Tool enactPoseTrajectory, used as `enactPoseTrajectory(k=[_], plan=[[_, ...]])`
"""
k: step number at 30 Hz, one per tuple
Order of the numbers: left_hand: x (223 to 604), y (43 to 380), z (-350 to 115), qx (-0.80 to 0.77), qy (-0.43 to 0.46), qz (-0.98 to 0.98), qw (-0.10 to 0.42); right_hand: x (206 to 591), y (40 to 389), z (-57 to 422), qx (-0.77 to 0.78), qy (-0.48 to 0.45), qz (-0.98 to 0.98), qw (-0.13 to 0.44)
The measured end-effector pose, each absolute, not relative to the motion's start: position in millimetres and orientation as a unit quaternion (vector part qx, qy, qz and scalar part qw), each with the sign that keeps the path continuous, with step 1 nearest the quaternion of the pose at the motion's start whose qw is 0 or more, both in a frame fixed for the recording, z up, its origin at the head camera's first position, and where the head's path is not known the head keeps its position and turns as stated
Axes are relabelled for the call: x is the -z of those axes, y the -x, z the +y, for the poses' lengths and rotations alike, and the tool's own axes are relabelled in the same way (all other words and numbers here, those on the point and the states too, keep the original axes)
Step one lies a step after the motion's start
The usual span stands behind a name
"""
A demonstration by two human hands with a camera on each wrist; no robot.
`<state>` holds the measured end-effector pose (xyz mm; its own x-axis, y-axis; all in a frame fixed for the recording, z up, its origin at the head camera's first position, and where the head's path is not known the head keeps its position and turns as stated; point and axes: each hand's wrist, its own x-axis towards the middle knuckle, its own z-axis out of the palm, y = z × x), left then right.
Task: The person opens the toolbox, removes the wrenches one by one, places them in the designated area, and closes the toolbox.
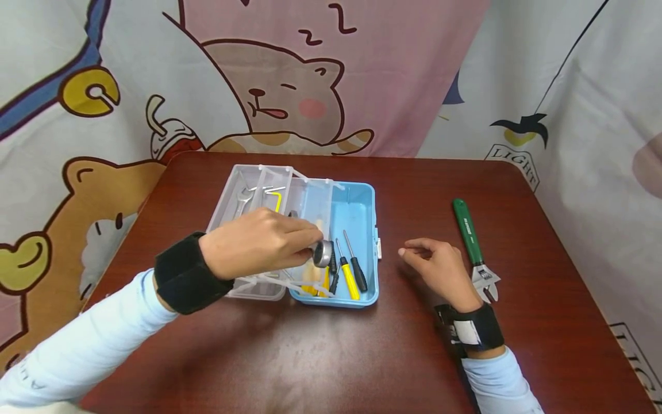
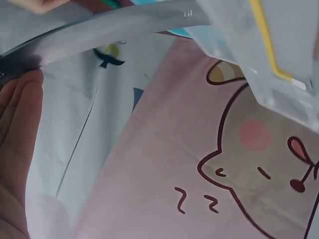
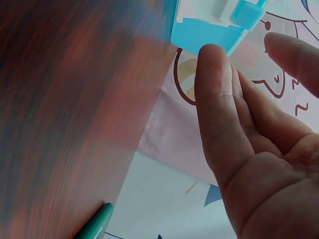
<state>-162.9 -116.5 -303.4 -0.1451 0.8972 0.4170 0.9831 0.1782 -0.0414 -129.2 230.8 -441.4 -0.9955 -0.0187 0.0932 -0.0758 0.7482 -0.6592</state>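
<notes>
My left hand (image 1: pixel 264 241) is over the toolbox and grips a grey metal tool (image 1: pixel 323 253) with a round end; its exact kind is unclear. In the left wrist view the tool (image 2: pixel 124 25) looks like a long, slightly curved bar with its dark end at the fingertips. Below lies the light blue toolbox (image 1: pixel 373 241), its clear lid tray (image 1: pixel 224 221) folded out to the left. Yellow and black screwdrivers (image 1: pixel 350 279) lie inside it. My right hand (image 1: pixel 445 270) holds nothing, fingers loosely bent, between the box and a green-handled adjustable wrench (image 1: pixel 468 230).
A wrench (image 1: pixel 243 198) and a yellow hex key (image 1: pixel 278 201) sit in the lid tray. The box's white latch (image 1: pixel 379 248) faces right. Everything stands on a dark red-brown table (image 1: pixel 320 356), with a cartoon-print cloth (image 1: pixel 393 75) hanging behind.
</notes>
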Motion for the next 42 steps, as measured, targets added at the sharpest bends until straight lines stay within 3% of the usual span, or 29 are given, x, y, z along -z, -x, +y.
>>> enactPoseTrajectory(k=[8,17,21,42], plan=[[298.0,159.4,-128.2,0.234,0.599,-0.747,0.168,438.5,127.3,231.8,-0.358,-0.022,-0.932,0.044],[287.6,149.9,-142.7,0.266,0.545,-0.742,0.286,437.3,126.7,232.2,-0.356,-0.023,-0.933,0.042],[286.9,144.4,-146.0,0.279,0.525,-0.744,0.305,436.2,126.4,231.9,-0.355,-0.023,-0.933,0.042],[300.9,124.6,-135.3,0.432,0.470,-0.711,0.295,432.2,125.0,229.1,-0.350,-0.020,-0.935,0.051]])
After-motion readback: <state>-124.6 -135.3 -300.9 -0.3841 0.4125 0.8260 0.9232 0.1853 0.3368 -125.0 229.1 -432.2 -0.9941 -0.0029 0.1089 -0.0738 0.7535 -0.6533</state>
